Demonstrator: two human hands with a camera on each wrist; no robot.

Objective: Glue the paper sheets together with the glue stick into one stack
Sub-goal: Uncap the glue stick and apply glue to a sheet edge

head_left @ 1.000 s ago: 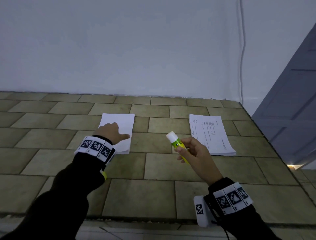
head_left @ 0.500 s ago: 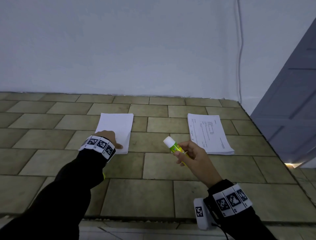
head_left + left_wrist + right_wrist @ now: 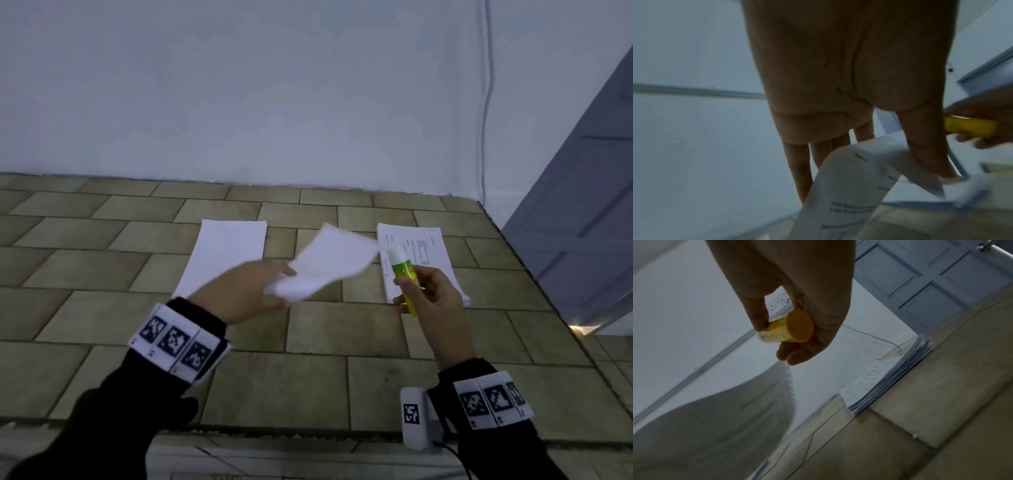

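My left hand [image 3: 253, 294] pinches one loose paper sheet [image 3: 329, 263] and holds it in the air between the two piles; the sheet is blurred and bends downward [image 3: 849, 191]. A blank white stack [image 3: 226, 253] lies on the tiled counter at the left. A printed stack [image 3: 428, 260] lies at the right, its fanned edges showing in the right wrist view [image 3: 890, 382]. My right hand [image 3: 428, 298] grips a green-and-yellow glue stick [image 3: 406, 274] upright, white tip up, yellow base toward the wrist [image 3: 795, 326].
The tiled counter [image 3: 308, 377] ends at a front edge near my wrists and a right edge beside a grey door [image 3: 589, 205]. A white wall with a thin cable [image 3: 484, 102] stands behind the piles.
My left hand left the blank stack and now holds a sheet lifted in the air, moved right toward the glue stick. My right hand has risen slightly with the stick.
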